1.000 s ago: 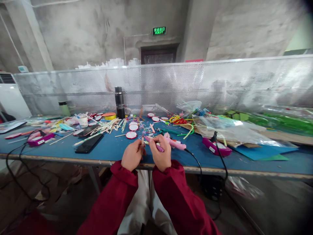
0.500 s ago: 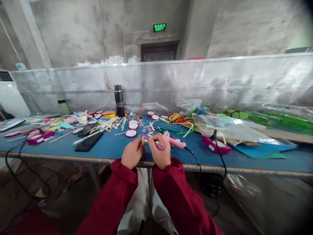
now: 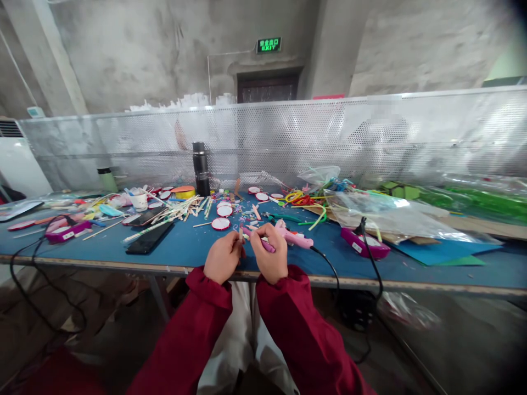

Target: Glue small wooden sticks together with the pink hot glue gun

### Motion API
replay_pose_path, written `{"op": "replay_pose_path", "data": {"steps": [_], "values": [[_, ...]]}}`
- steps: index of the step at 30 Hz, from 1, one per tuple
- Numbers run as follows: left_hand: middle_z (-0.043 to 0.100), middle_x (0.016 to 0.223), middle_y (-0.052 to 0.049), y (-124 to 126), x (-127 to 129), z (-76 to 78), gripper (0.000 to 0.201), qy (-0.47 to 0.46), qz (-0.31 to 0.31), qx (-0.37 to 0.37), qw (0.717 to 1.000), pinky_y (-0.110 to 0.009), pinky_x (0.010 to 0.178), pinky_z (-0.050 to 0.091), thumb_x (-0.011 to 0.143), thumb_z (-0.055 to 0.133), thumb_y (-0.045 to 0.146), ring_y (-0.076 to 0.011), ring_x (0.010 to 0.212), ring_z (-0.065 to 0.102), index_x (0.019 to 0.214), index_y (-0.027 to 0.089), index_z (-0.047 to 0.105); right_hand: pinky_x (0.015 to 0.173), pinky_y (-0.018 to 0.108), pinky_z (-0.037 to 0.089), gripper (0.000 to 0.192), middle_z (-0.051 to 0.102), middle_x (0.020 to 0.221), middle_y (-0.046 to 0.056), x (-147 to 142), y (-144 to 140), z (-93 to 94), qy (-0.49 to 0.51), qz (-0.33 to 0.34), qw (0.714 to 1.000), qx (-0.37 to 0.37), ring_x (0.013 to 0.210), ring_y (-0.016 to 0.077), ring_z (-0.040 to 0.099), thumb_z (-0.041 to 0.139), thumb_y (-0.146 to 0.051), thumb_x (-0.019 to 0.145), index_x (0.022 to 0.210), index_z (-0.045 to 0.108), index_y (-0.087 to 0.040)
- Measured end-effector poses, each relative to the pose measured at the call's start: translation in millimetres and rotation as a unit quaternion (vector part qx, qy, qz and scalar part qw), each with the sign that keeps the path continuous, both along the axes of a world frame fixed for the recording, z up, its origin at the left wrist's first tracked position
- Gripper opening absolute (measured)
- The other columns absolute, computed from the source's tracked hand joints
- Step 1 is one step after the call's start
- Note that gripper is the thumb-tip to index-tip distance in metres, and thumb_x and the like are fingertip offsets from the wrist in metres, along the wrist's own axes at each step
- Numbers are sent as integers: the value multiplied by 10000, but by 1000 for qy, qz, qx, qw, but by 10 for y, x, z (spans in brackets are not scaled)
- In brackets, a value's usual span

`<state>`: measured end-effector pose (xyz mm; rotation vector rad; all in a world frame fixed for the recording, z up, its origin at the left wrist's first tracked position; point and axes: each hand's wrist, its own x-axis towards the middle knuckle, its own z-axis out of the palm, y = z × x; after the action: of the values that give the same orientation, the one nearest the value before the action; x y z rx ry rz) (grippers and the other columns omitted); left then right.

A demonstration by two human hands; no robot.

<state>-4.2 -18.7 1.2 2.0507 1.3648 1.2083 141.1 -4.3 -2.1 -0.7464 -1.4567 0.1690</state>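
My right hand (image 3: 269, 253) is closed around a purple pen (image 3: 267, 247), its tip pointing up and left toward my other hand. My left hand (image 3: 224, 257) pinches a small, thin, light-coloured piece (image 3: 241, 235) that looks like a wooden stick; the fingers hide most of it. Both hands are close together above the table's front edge. Just right of my right hand lies a pink glue gun (image 3: 294, 237) with a black cord. Round white discs with red rims (image 3: 220, 224) lie beyond my left hand.
Light wooden sticks (image 3: 185, 211), a black phone (image 3: 149, 238) and a paper cup (image 3: 139, 202) stand or lie left. A black bottle (image 3: 201, 169) is at the back. Right are a purple device (image 3: 364, 243) with a cord, plastic bags (image 3: 395, 211) and blue sheets (image 3: 444, 251).
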Motion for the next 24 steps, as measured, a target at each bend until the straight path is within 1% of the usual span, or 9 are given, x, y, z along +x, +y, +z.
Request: {"op": "replay_pose_path", "data": {"steps": [17,24], "values": [[688,701,26,5,-4,-11,157,-5,-9,4,1000,-266,588,402,989,441,204,-138,517,590,865,227,532,706,340,450,235,570,678,-23,-3,-14,-4,-4,7,1000,-3,679,177,539,558,-230,920,692,506,-250],[683,694,25,2,-5,-14,184,-1,-7,12,1000,-271,596,400,995,442,212,-140,524,590,827,228,515,710,336,447,228,560,670,-29,-3,-10,-8,-7,7,1000,-8,677,171,531,557,-205,903,685,502,-246]]}}
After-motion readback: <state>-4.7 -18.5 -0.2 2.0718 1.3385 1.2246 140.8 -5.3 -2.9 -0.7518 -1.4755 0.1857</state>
